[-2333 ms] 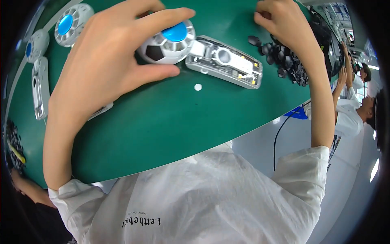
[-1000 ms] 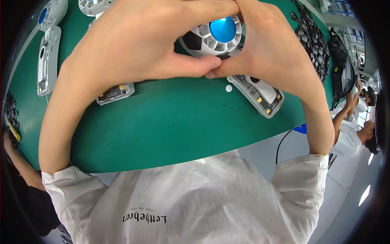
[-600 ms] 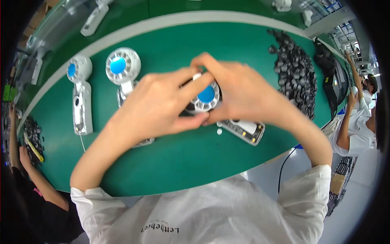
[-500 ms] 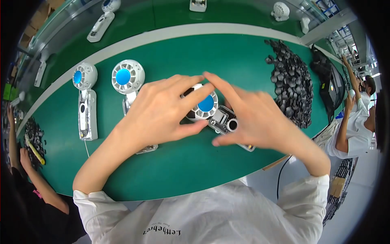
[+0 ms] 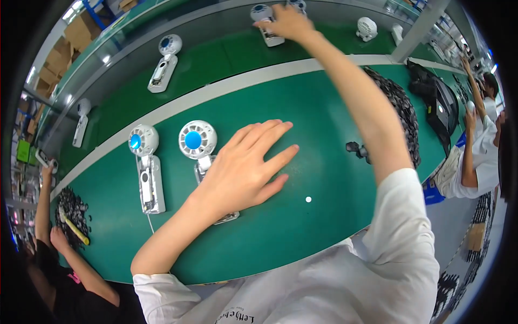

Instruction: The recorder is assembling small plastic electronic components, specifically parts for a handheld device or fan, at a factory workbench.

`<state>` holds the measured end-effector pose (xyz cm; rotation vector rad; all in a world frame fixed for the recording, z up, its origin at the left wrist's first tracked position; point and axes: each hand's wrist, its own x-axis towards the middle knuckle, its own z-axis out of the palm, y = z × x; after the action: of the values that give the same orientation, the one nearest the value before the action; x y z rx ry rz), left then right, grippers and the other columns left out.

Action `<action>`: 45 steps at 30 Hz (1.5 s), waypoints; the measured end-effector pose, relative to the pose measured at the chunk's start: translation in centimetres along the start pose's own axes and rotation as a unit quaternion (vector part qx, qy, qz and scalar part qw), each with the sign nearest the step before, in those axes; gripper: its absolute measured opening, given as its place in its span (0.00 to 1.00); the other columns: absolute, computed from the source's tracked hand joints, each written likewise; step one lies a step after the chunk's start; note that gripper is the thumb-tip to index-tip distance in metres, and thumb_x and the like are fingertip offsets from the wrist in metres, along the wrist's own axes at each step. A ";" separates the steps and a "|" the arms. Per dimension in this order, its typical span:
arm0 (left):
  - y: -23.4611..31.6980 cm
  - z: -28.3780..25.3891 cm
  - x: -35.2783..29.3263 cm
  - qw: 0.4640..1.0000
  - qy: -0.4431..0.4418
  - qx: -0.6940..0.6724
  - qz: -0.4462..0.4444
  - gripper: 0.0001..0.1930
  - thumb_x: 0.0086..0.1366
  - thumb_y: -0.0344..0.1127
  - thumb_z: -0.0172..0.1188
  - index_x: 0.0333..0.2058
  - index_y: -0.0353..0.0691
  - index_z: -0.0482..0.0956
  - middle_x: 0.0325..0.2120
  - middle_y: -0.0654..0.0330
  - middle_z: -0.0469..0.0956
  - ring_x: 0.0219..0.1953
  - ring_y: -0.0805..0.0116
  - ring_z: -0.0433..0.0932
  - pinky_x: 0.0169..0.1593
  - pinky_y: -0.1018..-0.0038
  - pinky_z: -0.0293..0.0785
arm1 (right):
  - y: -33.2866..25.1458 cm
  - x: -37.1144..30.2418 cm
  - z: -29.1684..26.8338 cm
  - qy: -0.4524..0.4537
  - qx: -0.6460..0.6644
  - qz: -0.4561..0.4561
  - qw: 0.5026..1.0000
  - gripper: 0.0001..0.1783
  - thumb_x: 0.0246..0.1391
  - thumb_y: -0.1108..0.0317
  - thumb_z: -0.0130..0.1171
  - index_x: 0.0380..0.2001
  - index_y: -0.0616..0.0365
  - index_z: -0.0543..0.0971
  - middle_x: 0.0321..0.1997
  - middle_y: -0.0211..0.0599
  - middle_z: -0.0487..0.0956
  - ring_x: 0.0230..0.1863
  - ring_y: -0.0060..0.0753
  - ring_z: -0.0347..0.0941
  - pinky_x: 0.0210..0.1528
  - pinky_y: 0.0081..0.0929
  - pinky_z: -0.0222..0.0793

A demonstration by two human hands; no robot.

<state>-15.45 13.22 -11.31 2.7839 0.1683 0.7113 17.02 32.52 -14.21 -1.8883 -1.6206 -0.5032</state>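
Observation:
My left hand [image 5: 243,167] hovers low over the green table with its fingers spread and nothing between them. Its wrist and back partly cover the clear handle of a white handheld fan [image 5: 198,141] with a blue centre. A second such fan [image 5: 144,167] lies to the left, clear casing and thin cable showing. Far out over the green belt, my right hand [image 5: 288,22] has thumb and finger stretched apart. Beneath its thumb side lies a fan [image 5: 272,38]; just beyond the hand shows another fan's head [image 5: 298,5]. The underside of the hand is hidden.
A heap of black pieces [image 5: 399,102] lies on the right, with loose pieces [image 5: 356,148] beside it and a black bag [image 5: 434,102] beyond. A small white disc [image 5: 308,199] rests on the table. More fans [image 5: 164,65] lie on the belt. Co-workers sit at both sides.
My right hand has gone from the table's middle out to the belt. The fan that lay between my hands has left the table. The view has tilted upward.

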 end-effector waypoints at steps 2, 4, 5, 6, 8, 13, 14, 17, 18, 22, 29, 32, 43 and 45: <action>0.2 0.1 0.3 1.000 -0.012 0.012 0.011 0.24 0.52 0.30 0.71 0.51 0.40 0.82 0.60 0.47 0.73 0.61 0.46 0.74 0.60 0.54 0.74 | -1.4 -0.5 3.3 -0.011 -0.052 0.001 0.999 0.39 0.48 0.45 0.67 0.60 0.55 0.73 0.56 0.59 0.75 0.51 0.63 0.78 0.51 0.50 0.75; -0.9 0.4 0.0 0.999 -0.021 0.035 0.010 0.21 0.55 0.29 0.68 0.50 0.39 0.81 0.60 0.46 0.72 0.62 0.45 0.72 0.62 0.54 0.72 | -0.6 -0.6 5.5 -0.108 -0.107 0.067 0.986 0.38 0.48 0.52 0.68 0.62 0.50 0.71 0.52 0.54 0.77 0.46 0.58 0.80 0.45 0.46 0.77; -0.9 0.4 -0.2 0.999 -0.022 0.020 0.010 0.21 0.55 0.29 0.68 0.50 0.39 0.81 0.60 0.46 0.72 0.62 0.45 0.72 0.62 0.54 0.72 | -1.5 -1.1 4.9 -0.135 -0.041 0.053 0.989 0.40 0.47 0.47 0.68 0.61 0.55 0.72 0.59 0.61 0.72 0.48 0.65 0.79 0.49 0.50 0.77; -0.9 0.2 -0.3 0.999 0.005 0.041 -0.026 0.23 0.55 0.28 0.67 0.52 0.39 0.80 0.61 0.45 0.71 0.62 0.43 0.72 0.62 0.54 0.72 | -1.6 -1.5 3.8 -0.161 0.026 0.041 0.986 0.43 0.46 0.42 0.68 0.59 0.61 0.73 0.65 0.68 0.68 0.50 0.72 0.77 0.54 0.54 0.77; -1.1 0.3 -0.5 0.996 0.034 0.044 -0.071 0.25 0.55 0.26 0.66 0.54 0.39 0.80 0.63 0.44 0.70 0.63 0.41 0.72 0.63 0.53 0.71 | -6.5 -7.5 -7.2 -0.194 0.037 0.018 0.980 0.32 0.47 0.50 0.68 0.52 0.61 0.79 0.54 0.60 0.78 0.43 0.64 0.80 0.47 0.49 0.79; -1.3 1.0 0.1 0.983 0.083 -0.031 -0.164 0.34 0.57 0.34 0.65 0.65 0.43 0.73 0.69 0.43 0.64 0.65 0.39 0.68 0.66 0.53 0.66 | -9.8 -21.1 -19.1 -0.284 0.235 -0.062 0.928 0.32 0.49 0.57 0.69 0.56 0.54 0.75 0.54 0.50 0.74 0.46 0.55 0.79 0.47 0.44 0.77; -1.2 1.1 0.1 0.979 0.075 -0.060 -0.181 0.36 0.58 0.37 0.64 0.67 0.45 0.71 0.70 0.44 0.63 0.67 0.39 0.67 0.68 0.53 0.64 | -10.4 -21.9 -20.9 -0.336 0.228 -0.050 0.912 0.28 0.50 0.58 0.69 0.54 0.55 0.77 0.53 0.47 0.76 0.44 0.52 0.80 0.46 0.42 0.78; -0.6 0.5 0.3 0.980 -0.027 -0.072 -0.181 0.38 0.56 0.43 0.66 0.67 0.45 0.71 0.70 0.46 0.63 0.66 0.40 0.68 0.67 0.54 0.65 | -6.9 -22.4 -23.5 -0.285 0.269 -0.111 0.913 0.16 0.56 0.64 0.66 0.46 0.58 0.81 0.45 0.39 0.82 0.39 0.43 0.81 0.41 0.35 0.78; -0.3 0.5 0.3 0.977 -0.077 -0.069 -0.186 0.39 0.56 0.46 0.67 0.67 0.46 0.71 0.70 0.48 0.63 0.66 0.40 0.68 0.67 0.54 0.65 | -4.5 -21.4 -23.6 -0.266 0.211 -0.062 0.939 0.12 0.57 0.66 0.64 0.43 0.59 0.83 0.39 0.38 0.83 0.37 0.40 0.81 0.39 0.32 0.77; 0.8 0.4 0.8 0.985 -0.033 0.083 -0.150 0.43 0.50 0.52 0.73 0.65 0.46 0.72 0.64 0.52 0.71 0.58 0.43 0.75 0.59 0.57 0.73 | 6.5 -16.4 -23.8 -0.251 -0.017 -0.001 0.968 0.13 0.54 0.64 0.66 0.39 0.60 0.84 0.33 0.41 0.84 0.36 0.41 0.82 0.38 0.34 0.75; 3.0 -0.2 1.7 0.933 -0.169 0.027 -0.316 0.44 0.45 0.52 0.78 0.62 0.46 0.74 0.51 0.56 0.75 0.46 0.51 0.79 0.44 0.62 0.78 | 6.9 -15.2 -22.9 -0.329 -0.128 -0.017 0.936 0.11 0.47 0.63 0.69 0.30 0.60 0.85 0.23 0.42 0.81 0.33 0.48 0.80 0.36 0.42 0.74; 2.6 0.4 1.1 0.940 -0.143 0.003 -0.311 0.43 0.45 0.49 0.78 0.62 0.47 0.74 0.50 0.56 0.75 0.44 0.52 0.79 0.41 0.63 0.78 | 7.2 -14.8 -22.4 -0.347 -0.119 -0.014 0.930 0.12 0.46 0.63 0.69 0.31 0.60 0.85 0.25 0.43 0.81 0.32 0.49 0.80 0.36 0.42 0.74; 2.9 2.5 -0.7 0.979 -0.016 -0.106 -0.171 0.44 0.43 0.29 0.77 0.63 0.47 0.72 0.61 0.52 0.68 0.45 0.49 0.79 0.43 0.60 0.78 | 2.7 -16.5 -24.0 -0.270 0.013 0.024 0.963 0.10 0.52 0.66 0.67 0.29 0.64 0.82 0.24 0.46 0.82 0.27 0.46 0.80 0.33 0.36 0.74; 2.8 2.9 -0.3 0.983 0.011 -0.104 -0.151 0.42 0.41 0.29 0.78 0.60 0.44 0.74 0.55 0.50 0.73 0.42 0.48 0.80 0.42 0.60 0.77 | 1.2 -18.3 -24.9 -0.247 0.174 0.029 0.953 0.05 0.62 0.71 0.63 0.38 0.61 0.84 0.32 0.32 0.85 0.34 0.23 0.83 0.35 0.20 0.74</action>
<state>-14.20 9.79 -13.17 2.4796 0.4802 0.6417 17.07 2.33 -7.24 -1.8676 -1.8034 0.2979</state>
